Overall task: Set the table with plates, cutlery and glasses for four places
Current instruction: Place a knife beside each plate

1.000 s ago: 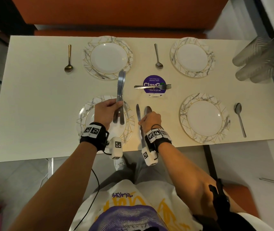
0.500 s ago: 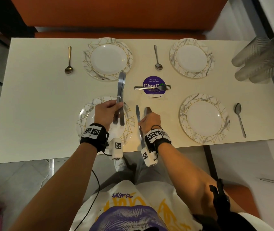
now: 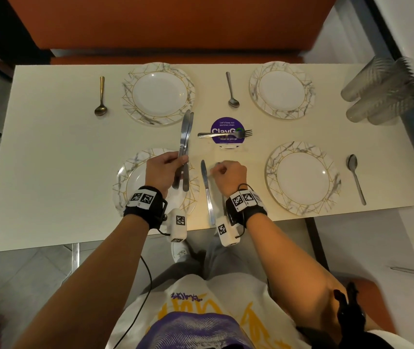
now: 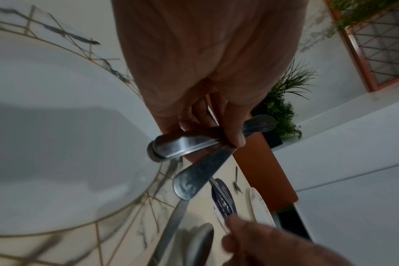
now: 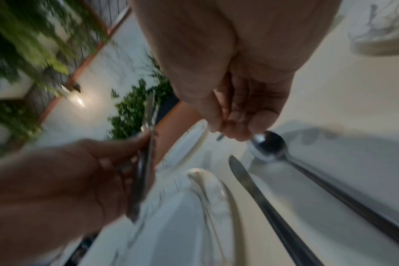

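— Laying cutlery at a four-place table [image 3: 49, 159]: how far along is the job?

— All four plates are down: upper centre [image 3: 158, 94], upper right [image 3: 282, 90], lower right [image 3: 303, 178] and the near-left plate [image 3: 135, 182] under the left hand [image 3: 162, 172]. Each has a spoon alongside; the fourth spoon [image 5: 268, 148] lies beside a single knife [image 3: 207, 192] at centre frame, just right of that plate.

— And the hands?

— The left hand's fingers and thumb are curled round a bundle of knives [image 3: 184, 144], blades pointing to the top of the frame. The right hand [image 3: 228, 176] hovers over the spoon's bowl, fingers curled together; the blurred wrist view does not show that they hold anything.

— What is left?

— By the look of it, three places want knives. One fork [image 3: 225, 134] lies across a purple sticker [image 3: 227, 131] mid-table, unplaced; other forks are not visible. The glasses [image 3: 382, 94] sit stacked at the upper right edge, none yet set out. Roughly halfway, at a guess.
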